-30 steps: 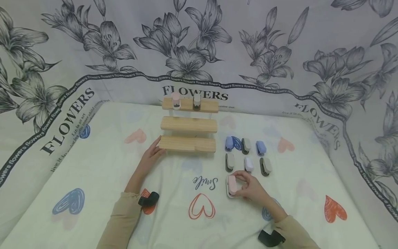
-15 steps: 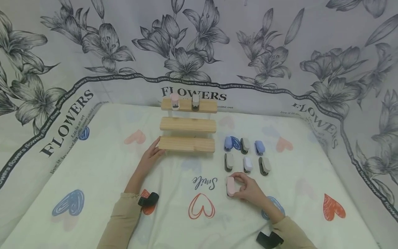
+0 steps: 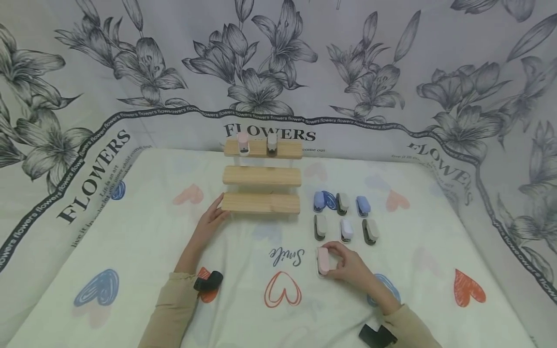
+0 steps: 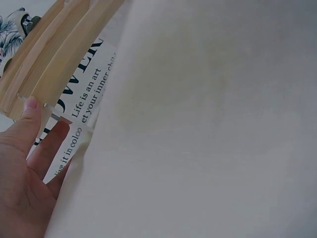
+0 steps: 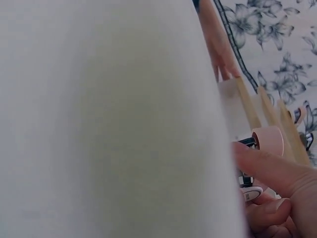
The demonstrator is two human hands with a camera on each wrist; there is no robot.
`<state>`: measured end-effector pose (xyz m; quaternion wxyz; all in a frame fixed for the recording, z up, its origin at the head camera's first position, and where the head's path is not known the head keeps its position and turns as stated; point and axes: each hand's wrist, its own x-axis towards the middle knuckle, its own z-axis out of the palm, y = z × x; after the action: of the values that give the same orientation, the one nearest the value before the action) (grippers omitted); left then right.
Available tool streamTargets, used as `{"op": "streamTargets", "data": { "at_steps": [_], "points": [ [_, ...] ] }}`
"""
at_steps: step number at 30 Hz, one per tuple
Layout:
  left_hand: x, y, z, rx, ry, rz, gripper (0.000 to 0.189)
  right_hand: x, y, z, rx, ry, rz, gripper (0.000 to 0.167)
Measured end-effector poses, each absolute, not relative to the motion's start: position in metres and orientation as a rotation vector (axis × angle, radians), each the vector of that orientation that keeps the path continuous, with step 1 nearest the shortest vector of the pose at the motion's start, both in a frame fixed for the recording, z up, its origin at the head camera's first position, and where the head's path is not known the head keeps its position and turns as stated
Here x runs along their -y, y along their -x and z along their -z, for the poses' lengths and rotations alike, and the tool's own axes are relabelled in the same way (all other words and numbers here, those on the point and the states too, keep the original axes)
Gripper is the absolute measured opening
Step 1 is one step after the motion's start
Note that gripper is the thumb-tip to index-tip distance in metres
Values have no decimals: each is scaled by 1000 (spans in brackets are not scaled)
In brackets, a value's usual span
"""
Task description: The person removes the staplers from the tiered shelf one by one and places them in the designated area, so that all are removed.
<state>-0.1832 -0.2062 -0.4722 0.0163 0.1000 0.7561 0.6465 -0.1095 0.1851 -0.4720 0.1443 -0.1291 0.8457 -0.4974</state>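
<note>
My right hand [image 3: 351,266] pinches a small pink stapler [image 3: 323,261] with a pale base between thumb and fingers, close over the cloth. Part of the pink stapler [image 5: 270,140] shows behind my fingers in the right wrist view, with dark and metal parts at its end. My left hand [image 3: 210,220] grips the left end of a three-tier wooden display rack [image 3: 261,203] at the lowest board. The left wrist view has my thumb [image 4: 31,106] against the wood. On the top tier stand another pink stapler [image 3: 243,143] and a grey one [image 3: 271,144].
Several small staplers stand in two rows right of the rack, among them a blue one [image 3: 363,206], a lavender one [image 3: 346,230] and a grey one [image 3: 370,232]. Patterned cloth [image 3: 283,290] covers the table. A flower-printed curtain [image 3: 300,72] hangs behind.
The pink stapler in my right hand has straightened slightly and shifted a little. My left hand has stayed on the rack. The head view has tilted slightly.
</note>
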Motion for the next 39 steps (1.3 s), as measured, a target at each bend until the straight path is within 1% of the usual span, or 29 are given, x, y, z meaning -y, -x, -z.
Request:
{"op": "streamTargets", "data": {
  "at_steps": [4, 9, 12, 15, 19, 23, 27, 32, 36, 39],
  "points": [
    [201, 178, 460, -2353, -314, -2003, 59, -186, 107, 472, -2505, 412, 1389, 61],
    [199, 178, 459, -2368, -318, -1993, 59, -187, 103, 465, -2583, 508, 1300, 66],
    [199, 180, 462, -2370, -328, -1991, 59, -192, 106, 455, -2605, 536, 1297, 73],
    [201, 185, 471, -2359, -320, -2001, 60, -198, 115, 436, -2607, 528, 1320, 76],
    [205, 191, 484, -2377, -313, -1986, 60, -196, 133, 401, -2576, 509, 1416, 70],
    [207, 193, 486, -2408, -327, -1955, 63, -177, 152, 373, -2500, 525, 1571, 61],
    [210, 194, 485, -2413, -307, -1953, 63, -151, 180, 374, -2400, 552, 1725, 60],
    [212, 192, 487, -2408, -286, -1957, 63, -117, 225, 373, -2377, 541, 1822, 62],
    [210, 190, 488, -2408, -278, -1959, 64, -91, 260, 358, -2391, 451, 1783, 74],
    [210, 190, 489, -2408, -281, -1962, 64, -72, 279, 345, -2301, 366, 1822, 84]
  ]
}}
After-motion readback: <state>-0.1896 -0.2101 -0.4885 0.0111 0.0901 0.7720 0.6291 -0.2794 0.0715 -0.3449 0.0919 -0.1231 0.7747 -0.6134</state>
